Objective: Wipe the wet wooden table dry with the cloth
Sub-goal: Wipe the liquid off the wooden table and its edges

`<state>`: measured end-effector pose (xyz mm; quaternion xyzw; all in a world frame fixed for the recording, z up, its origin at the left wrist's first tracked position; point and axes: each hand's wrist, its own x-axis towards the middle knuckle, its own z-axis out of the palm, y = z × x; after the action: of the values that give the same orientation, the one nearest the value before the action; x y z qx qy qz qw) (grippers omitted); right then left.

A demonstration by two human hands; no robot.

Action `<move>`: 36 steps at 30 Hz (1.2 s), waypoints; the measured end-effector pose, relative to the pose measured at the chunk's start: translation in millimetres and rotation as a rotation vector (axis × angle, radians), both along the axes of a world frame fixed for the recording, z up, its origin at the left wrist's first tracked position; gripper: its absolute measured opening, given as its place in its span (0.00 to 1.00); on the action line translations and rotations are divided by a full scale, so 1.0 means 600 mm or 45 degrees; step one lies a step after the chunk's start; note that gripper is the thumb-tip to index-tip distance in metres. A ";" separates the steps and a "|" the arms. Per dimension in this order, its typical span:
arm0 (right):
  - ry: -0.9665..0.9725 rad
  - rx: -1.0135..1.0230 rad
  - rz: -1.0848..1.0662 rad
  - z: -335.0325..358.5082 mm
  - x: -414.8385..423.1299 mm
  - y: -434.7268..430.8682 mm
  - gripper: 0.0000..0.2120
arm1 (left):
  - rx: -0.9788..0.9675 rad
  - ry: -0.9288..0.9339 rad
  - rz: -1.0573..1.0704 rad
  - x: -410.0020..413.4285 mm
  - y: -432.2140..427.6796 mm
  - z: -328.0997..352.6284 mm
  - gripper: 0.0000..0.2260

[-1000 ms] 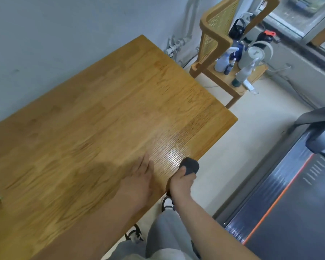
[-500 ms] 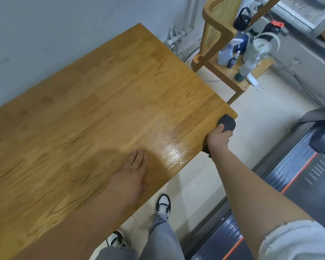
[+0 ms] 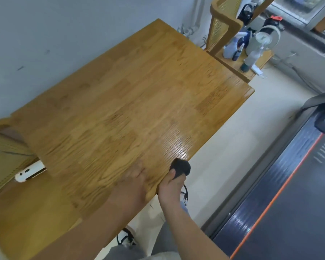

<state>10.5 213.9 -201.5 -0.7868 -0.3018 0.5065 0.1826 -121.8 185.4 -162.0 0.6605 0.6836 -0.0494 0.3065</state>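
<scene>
The wooden table (image 3: 131, 102) fills the middle of the view, with a glossy wet patch near its front edge. My right hand (image 3: 170, 188) grips a dark bunched cloth (image 3: 180, 167) against that front edge, just below the wet patch. My left hand (image 3: 133, 184) lies flat on the tabletop beside it, fingers straight and pointing away from me.
A white device (image 3: 29, 171) lies at the table's left end beside a cane chair (image 3: 2, 152). A second wooden chair (image 3: 233, 44) with spray bottles (image 3: 251, 57) stands beyond the far right corner. A treadmill (image 3: 289, 194) runs along the right. My shoes (image 3: 125, 239) show on the pale floor.
My right hand has slid the cloth back along the front edge from the right corner to beside my left hand. The view has shifted, showing the table's left end.
</scene>
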 end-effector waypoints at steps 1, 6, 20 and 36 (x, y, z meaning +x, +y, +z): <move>-0.001 -0.014 0.011 0.002 -0.021 -0.035 0.28 | 0.032 -0.015 -0.010 -0.021 -0.032 -0.007 0.28; 0.024 -0.019 0.078 0.005 -0.067 -0.117 0.32 | 0.176 -0.008 -0.044 -0.105 -0.151 -0.013 0.26; -0.122 -0.034 -0.163 -0.001 -0.076 -0.060 0.32 | 0.498 -0.308 0.150 -0.174 -0.317 -0.025 0.13; 0.228 -0.699 0.353 0.057 -0.179 -0.301 0.27 | -0.129 -0.638 0.900 -0.157 -0.403 -0.025 0.06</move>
<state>-97.1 33.3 -167.2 -0.7103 -0.2409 0.6563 -0.0816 -216.0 -56.3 -177.2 0.3616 0.7689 0.1868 0.4931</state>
